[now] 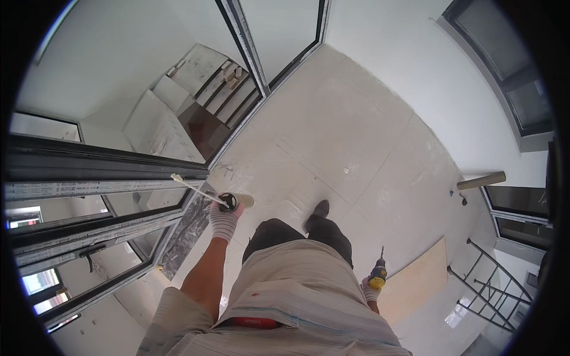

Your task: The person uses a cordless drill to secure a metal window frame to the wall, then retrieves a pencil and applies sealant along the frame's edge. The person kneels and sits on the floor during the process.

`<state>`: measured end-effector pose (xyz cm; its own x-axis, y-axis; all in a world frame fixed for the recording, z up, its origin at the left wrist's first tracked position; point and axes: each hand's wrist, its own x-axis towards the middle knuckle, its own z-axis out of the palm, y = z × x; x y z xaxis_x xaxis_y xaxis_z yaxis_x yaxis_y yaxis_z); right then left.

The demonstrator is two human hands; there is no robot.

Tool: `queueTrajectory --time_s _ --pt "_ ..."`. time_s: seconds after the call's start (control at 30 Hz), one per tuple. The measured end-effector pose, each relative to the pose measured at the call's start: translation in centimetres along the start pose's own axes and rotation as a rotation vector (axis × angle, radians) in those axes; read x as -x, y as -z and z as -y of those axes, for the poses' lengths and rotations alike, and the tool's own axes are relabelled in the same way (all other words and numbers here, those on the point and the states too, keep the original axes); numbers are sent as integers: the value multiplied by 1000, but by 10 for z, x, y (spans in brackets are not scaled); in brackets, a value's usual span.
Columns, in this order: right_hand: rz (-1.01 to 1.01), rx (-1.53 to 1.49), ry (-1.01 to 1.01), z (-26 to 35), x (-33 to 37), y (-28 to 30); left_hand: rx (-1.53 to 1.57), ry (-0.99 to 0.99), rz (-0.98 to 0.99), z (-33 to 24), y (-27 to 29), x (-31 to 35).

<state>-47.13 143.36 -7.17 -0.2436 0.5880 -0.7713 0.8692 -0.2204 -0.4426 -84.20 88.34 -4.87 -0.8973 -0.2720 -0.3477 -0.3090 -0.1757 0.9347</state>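
Observation:
My left hand (222,222), in a striped knit glove, is wrapped round a spray foam can (244,201). The can has a black top, and a long white tube (200,192) runs from it toward the upper left, with a pale blob on its far end. This tube reaches in front of the dark-framed glass door (89,188). Low at my right side, my right hand (371,290), gloved alike, is closed on a cordless drill (377,275). The drill is yellow and dark, and its bit points away from me. The handle is mostly hidden by the hand.
Dusty pale floor tiles (350,130) spread ahead. On the right lie a wooden board (418,279), a dark metal frame (493,285) and a short timber piece (482,180). A dark stone sill (190,231) runs along the door. Stacked panels (222,89) show through the glass.

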Motion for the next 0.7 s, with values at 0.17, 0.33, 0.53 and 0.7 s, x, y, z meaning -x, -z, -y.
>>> queueTrajectory --time_s 0.17,0.33,0.53,0.7 --pt "-188 -81 372 166 -82 48 -226 138 -138 -48 -102 14" --pt "54 -289 360 323 -147 61 -193 121 -174 -34 -158 -5" --pt "106 15 451 475 -172 16 -283 195 -234 -21 -234 -65" --pt "102 254 543 549 -224 1 -273 237 -236 -64 -323 -145"
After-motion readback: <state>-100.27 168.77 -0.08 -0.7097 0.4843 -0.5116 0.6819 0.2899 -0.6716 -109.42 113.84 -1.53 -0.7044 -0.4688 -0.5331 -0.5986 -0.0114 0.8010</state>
